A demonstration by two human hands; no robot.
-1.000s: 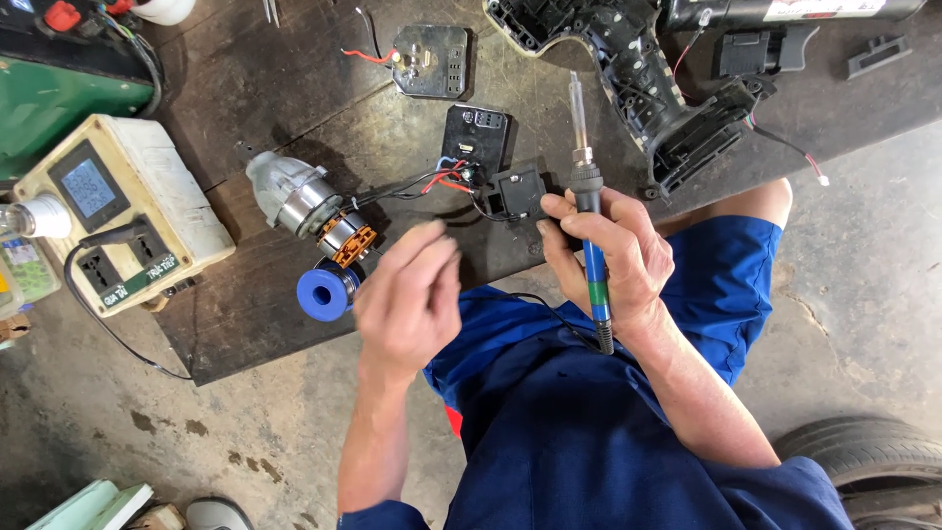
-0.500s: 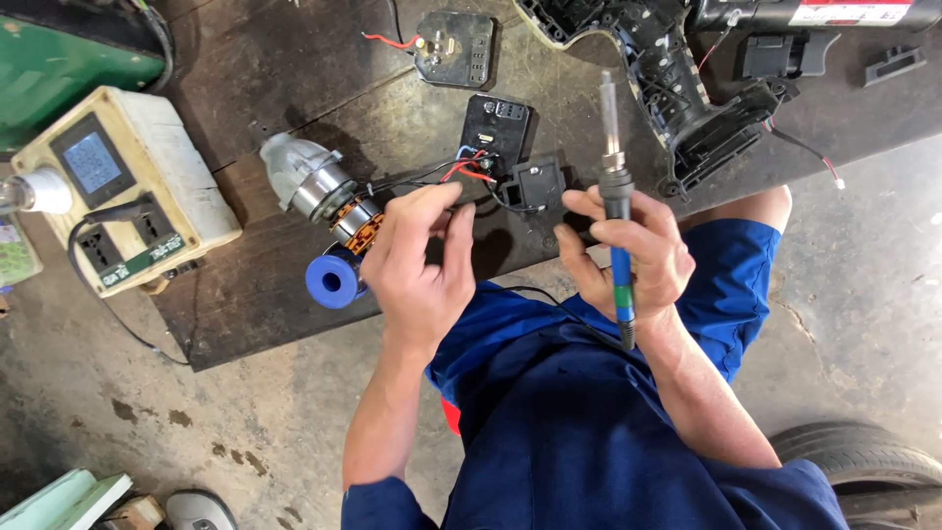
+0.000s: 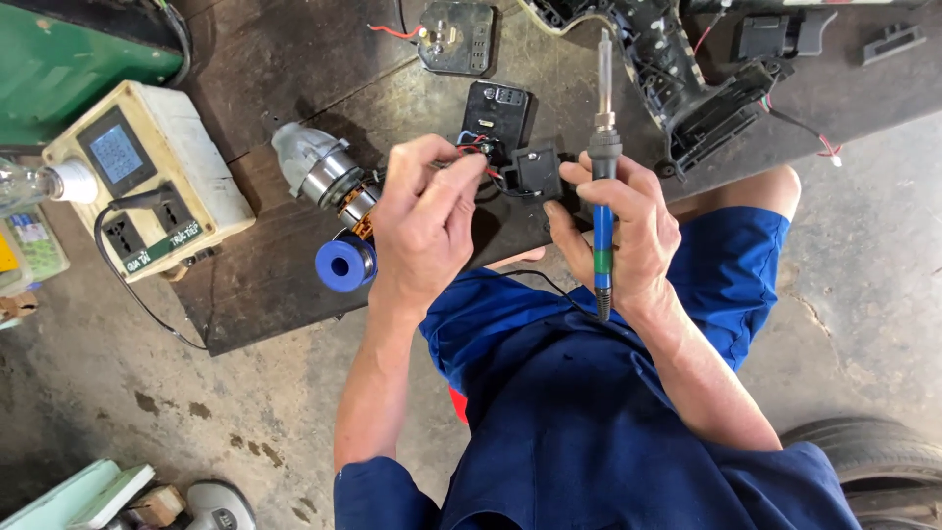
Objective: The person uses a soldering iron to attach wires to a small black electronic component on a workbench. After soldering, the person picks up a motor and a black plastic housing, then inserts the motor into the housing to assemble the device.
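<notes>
Blue-handled soldering iron with long metal tip [image 3: 601, 177] gripped in right hand [image 3: 618, 231], tip pointing away over dark worn workbench [image 3: 265, 285]; same hand steadies small black plastic switch block [image 3: 538, 172]. Left hand [image 3: 424, 221] pinches thin red and black wires [image 3: 478, 149] at block, fingers closed tight. Risk: hot tip near fingers and wire insulation, slip could burn either. Wire end possibly loose, view unclear. Around: grey metal motor with copper winding [image 3: 329, 177], blue solder spool [image 3: 345, 263], beige socket box with small screen [image 3: 147, 177], opened black tool housing [image 3: 687, 79] crowding bench.
</notes>
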